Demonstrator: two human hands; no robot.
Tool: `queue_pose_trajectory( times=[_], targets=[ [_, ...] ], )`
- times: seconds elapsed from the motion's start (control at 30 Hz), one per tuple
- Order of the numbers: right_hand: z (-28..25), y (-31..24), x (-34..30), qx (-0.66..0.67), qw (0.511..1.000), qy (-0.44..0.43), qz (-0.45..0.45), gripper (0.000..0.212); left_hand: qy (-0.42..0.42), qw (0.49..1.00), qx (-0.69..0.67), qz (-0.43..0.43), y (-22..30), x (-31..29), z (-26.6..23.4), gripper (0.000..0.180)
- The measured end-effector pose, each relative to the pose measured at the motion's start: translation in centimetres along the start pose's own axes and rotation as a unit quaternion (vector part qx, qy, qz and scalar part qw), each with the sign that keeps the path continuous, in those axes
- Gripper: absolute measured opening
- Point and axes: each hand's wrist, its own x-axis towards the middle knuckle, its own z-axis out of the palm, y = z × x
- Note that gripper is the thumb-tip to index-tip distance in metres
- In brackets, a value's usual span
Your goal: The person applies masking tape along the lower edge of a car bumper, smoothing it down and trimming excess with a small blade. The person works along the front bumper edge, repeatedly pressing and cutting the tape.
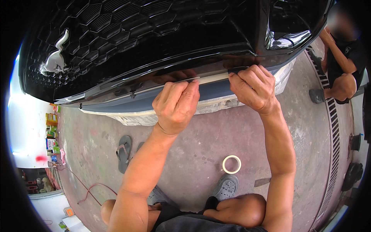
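Note:
A pale strip of masking tape (213, 78) runs along the lower edge of a glossy black car bumper (154, 71). My left hand (176, 103) is closed, its thumb and fingers pinching the strip's left part against that edge. To the right, my right hand (255, 88) is also closed, with curled fingertips gripping the strip's other part; the exact contact is hidden behind the fingers. Below the strip lies a dark blue-grey lower panel (143, 101). Newspaper masking (216, 105) hangs under that panel, edged with tape.
On the concrete floor, a tape roll (223, 164) lies in front of my grey clog (225, 187). Flip-flops (123, 154) and a red hose (89, 190) are at left, cans (51, 119) by the wall. Another person (344, 58) crouches at right beside a drain grate (334, 120).

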Motion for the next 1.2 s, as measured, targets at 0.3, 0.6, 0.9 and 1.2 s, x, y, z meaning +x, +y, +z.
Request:
queue_pose_trajectory(
  times=[0.3,0.6,0.9,1.2],
  targets=[
    [0.19,0.03,-0.08,0.000,1.000,0.005,0.002,0.022,-0.005,1.000,-0.005,-0.007,0.10,-0.11,-0.11,0.029],
    [0.21,-0.09,0.08,-0.004,1.000,0.003,0.007,0.023,0.007,1.000,-0.017,-0.004,0.00,0.02,-0.06,0.026],
    [0.10,0.03,0.20,0.000,1.000,0.003,0.006,0.024,0.021,1.000,0.009,0.019,-0.42,0.11,0.21,0.027],
    [0.26,-0.01,0.15,-0.003,1.000,0.008,0.011,0.023,0.013,1.000,-0.005,0.007,-0.21,0.21,0.03,0.025]
  ],
)
